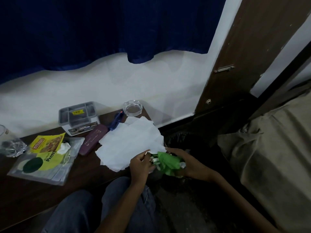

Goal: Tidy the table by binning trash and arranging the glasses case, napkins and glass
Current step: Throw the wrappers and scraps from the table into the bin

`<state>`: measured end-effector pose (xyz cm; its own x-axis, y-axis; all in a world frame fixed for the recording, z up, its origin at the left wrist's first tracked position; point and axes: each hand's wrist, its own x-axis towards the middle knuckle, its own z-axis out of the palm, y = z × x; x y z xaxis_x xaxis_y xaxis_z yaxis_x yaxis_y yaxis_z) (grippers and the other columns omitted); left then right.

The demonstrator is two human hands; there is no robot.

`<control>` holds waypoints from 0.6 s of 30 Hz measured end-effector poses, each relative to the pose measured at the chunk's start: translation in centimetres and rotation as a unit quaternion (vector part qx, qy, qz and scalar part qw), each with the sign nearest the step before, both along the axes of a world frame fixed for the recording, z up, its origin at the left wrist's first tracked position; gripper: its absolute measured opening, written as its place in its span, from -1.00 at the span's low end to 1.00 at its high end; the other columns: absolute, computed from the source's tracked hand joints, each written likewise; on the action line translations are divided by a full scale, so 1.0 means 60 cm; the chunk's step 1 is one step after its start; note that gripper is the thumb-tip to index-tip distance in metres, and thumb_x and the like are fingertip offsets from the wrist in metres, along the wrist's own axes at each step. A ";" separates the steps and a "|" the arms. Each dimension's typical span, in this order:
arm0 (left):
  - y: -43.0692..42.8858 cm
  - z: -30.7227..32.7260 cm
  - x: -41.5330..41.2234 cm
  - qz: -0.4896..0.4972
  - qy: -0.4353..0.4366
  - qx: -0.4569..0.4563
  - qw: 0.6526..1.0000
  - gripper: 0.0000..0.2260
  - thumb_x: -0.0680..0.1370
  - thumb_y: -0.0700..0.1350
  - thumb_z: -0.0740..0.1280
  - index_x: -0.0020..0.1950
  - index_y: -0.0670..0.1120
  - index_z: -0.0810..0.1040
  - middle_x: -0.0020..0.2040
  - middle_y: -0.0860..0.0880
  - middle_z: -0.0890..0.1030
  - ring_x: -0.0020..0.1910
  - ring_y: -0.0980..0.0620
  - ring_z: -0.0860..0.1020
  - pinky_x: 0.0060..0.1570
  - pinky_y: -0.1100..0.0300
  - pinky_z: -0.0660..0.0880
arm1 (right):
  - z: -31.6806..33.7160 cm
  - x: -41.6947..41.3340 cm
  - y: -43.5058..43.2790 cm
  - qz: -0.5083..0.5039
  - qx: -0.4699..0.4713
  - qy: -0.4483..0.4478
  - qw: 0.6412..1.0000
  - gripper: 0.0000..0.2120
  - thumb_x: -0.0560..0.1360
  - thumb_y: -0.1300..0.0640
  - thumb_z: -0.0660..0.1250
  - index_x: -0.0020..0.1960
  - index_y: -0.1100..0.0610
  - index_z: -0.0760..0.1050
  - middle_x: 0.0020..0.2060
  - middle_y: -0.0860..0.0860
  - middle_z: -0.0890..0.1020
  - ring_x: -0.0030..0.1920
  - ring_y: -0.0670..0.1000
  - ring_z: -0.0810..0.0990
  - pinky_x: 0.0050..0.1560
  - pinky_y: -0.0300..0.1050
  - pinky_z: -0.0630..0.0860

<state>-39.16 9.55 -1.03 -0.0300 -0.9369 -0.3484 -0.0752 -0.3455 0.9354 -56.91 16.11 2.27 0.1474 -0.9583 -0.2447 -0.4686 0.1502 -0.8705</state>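
Note:
My left hand (140, 165) and my right hand (183, 161) together grip a crumpled green wrapper (165, 163) with white scraps, just past the table's right edge, over a dark bin (178, 140). A loose spread of white napkins (129, 142) lies on the dark wooden table (33, 195), touching my left hand. To the left of the napkins rests a maroon glasses case (93, 140). A clear glass ashtray (132, 107) stands at the back right corner. A drinking glass (2, 132) shows partly at the far left edge.
A yellow spice packet (48, 142), a clear plastic food bag (45, 163), a small white paper ball (64, 147) and crumpled foil (12, 147) lie on the left. A grey lidded box (78, 117) and a blue pen-like item (116, 121) sit at the back. A bed (277, 157) stands right.

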 end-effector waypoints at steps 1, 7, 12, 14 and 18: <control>0.001 0.005 -0.001 -0.005 0.021 0.010 1.000 -0.81 0.54 -0.24 0.28 0.05 -0.30 0.61 -0.26 -0.09 0.64 -0.32 -0.04 0.64 -0.30 0.11 0.60 | -0.007 -0.006 -0.002 -0.040 -0.007 -0.025 0.999 -0.32 0.28 0.25 0.51 0.34 0.00 0.36 0.33 0.05 0.44 0.34 0.03 0.41 0.29 -0.27 0.36; 0.005 0.017 -0.004 -0.025 0.080 0.056 0.995 -0.81 0.58 -0.15 0.22 0.16 -0.13 0.52 0.03 -0.08 0.62 -0.08 -0.03 0.62 -0.22 0.14 0.57 | -0.005 -0.090 -0.031 -0.219 -0.042 0.015 0.975 -0.43 0.22 0.33 0.48 0.22 0.14 0.49 0.09 0.13 0.59 0.02 -0.12 0.55 -0.07 -0.48 0.42; 0.004 0.024 -0.004 -0.040 0.073 0.076 0.994 -0.81 0.59 -0.17 0.16 -0.05 -0.13 0.57 -0.10 -0.07 0.63 -0.16 -0.04 0.60 -0.13 0.10 0.52 | -0.050 -0.161 -0.076 -0.277 0.044 0.164 0.946 -0.43 0.32 0.34 0.46 0.31 0.26 0.42 0.25 0.24 0.50 0.23 0.19 0.49 0.18 -0.06 0.40; 0.004 0.024 -0.004 -0.048 0.069 0.077 0.993 -0.80 0.59 -0.19 0.16 -0.09 -0.11 0.57 -0.11 -0.07 0.63 -0.16 -0.04 0.60 -0.12 0.10 0.51 | -0.060 -0.170 -0.088 -0.246 0.096 0.177 0.948 -0.36 0.37 0.28 0.45 0.39 0.24 0.31 0.33 0.26 0.41 0.30 0.21 0.43 0.23 -0.04 0.38; 0.002 0.027 -0.004 -0.050 0.056 0.082 0.994 -0.80 0.58 -0.21 0.15 -0.08 -0.12 0.57 -0.11 -0.07 0.64 -0.16 -0.05 0.60 -0.16 0.14 0.50 | -0.050 -0.163 -0.107 -0.257 0.124 0.145 0.947 -0.33 0.38 0.27 0.44 0.42 0.28 0.25 0.38 0.25 0.35 0.35 0.21 0.37 0.27 -0.02 0.35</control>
